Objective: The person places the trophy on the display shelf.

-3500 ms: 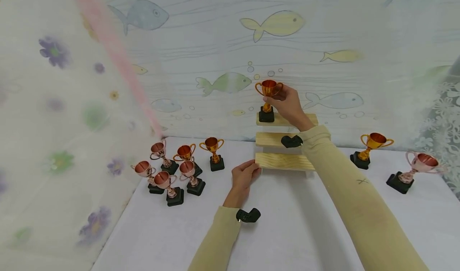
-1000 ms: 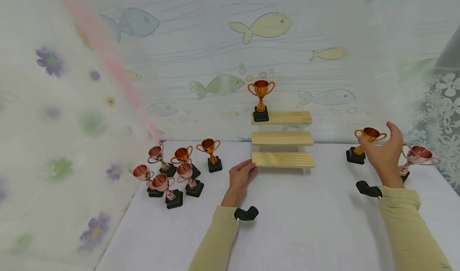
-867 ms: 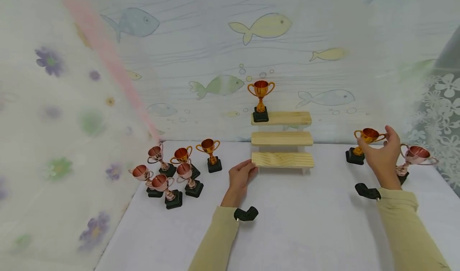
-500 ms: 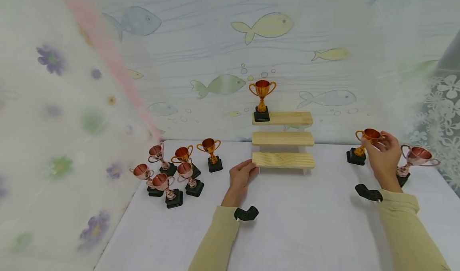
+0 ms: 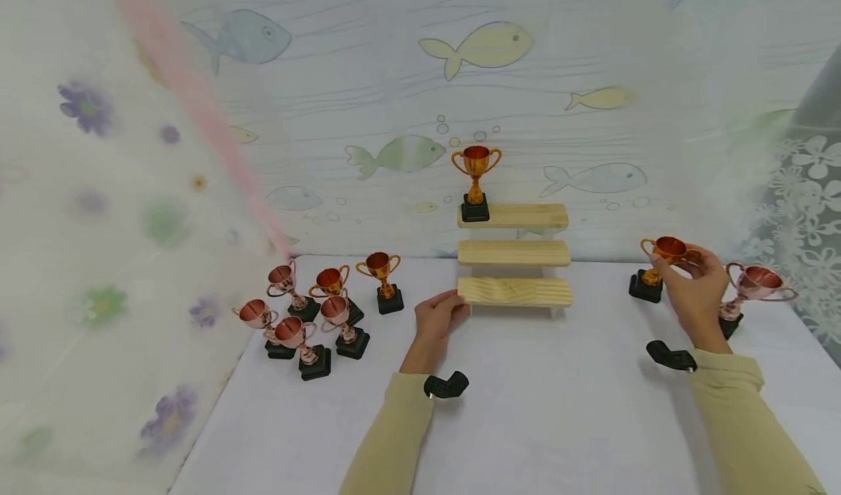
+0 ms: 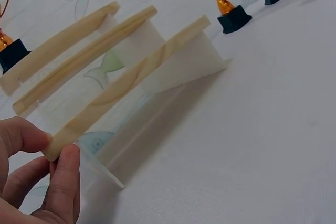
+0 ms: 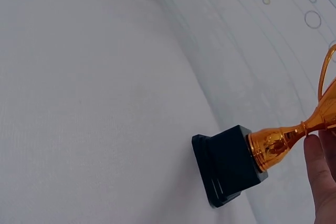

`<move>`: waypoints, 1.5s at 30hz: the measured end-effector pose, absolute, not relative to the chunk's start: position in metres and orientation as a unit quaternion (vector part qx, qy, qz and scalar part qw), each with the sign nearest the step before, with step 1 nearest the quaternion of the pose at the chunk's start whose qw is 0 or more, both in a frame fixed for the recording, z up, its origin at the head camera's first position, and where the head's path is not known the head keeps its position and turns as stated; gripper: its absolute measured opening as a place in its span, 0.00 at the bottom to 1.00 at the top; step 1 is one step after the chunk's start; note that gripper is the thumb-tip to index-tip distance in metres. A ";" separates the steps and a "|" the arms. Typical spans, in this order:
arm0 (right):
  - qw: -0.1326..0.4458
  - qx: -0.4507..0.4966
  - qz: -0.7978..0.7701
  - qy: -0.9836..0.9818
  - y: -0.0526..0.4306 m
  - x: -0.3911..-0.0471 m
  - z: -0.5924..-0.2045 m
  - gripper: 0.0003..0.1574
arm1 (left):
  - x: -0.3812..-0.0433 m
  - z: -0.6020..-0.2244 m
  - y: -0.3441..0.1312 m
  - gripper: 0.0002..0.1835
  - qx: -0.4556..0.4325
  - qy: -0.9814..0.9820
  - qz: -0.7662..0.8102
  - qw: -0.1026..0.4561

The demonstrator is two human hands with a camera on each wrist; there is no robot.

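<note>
A three-step shelf with wooden treads (image 5: 515,291) stands against the back. My left hand (image 5: 434,325) pinches the left end of its lowest tread; the left wrist view shows thumb and fingers (image 6: 64,182) on either side of the wood. On the right, my right hand (image 5: 696,290) holds a gold trophy cup (image 5: 670,247) by its bowl and stem, thumb in front. Its black square base (image 7: 231,161) is close over the white cloth. Another gold trophy (image 5: 476,160) stands upright at the left end of the top tread.
Several trophies cluster at the left, such as a rose-gold one (image 5: 291,332) in front and a gold one (image 5: 379,266) nearest the shelf. A rose-gold trophy (image 5: 758,283) stands behind my right hand. A fish-print curtain (image 5: 368,86) hangs at the back.
My right hand let go of the gold trophy on the top tread and moved right to another gold trophy. Its fingers then closed round that cup. My left hand stayed on the shelf.
</note>
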State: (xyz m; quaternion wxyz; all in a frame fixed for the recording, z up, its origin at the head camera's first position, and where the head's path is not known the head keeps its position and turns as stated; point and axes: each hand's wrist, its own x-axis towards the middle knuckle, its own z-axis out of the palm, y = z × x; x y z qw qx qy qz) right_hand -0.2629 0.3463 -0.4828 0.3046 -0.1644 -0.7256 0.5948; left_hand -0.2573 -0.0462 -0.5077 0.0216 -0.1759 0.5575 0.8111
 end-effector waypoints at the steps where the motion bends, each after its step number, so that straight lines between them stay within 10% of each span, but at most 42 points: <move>1: 0.305 -0.163 0.592 -0.728 0.346 -0.262 -0.483 0.26 | -0.257 -0.508 -0.047 0.16 -0.175 0.558 0.811 0.022; 45: 0.293 -0.071 0.592 -0.747 0.308 -0.255 -0.426 0.27 | -0.258 -0.504 -0.049 0.18 -0.202 0.547 0.811 0.051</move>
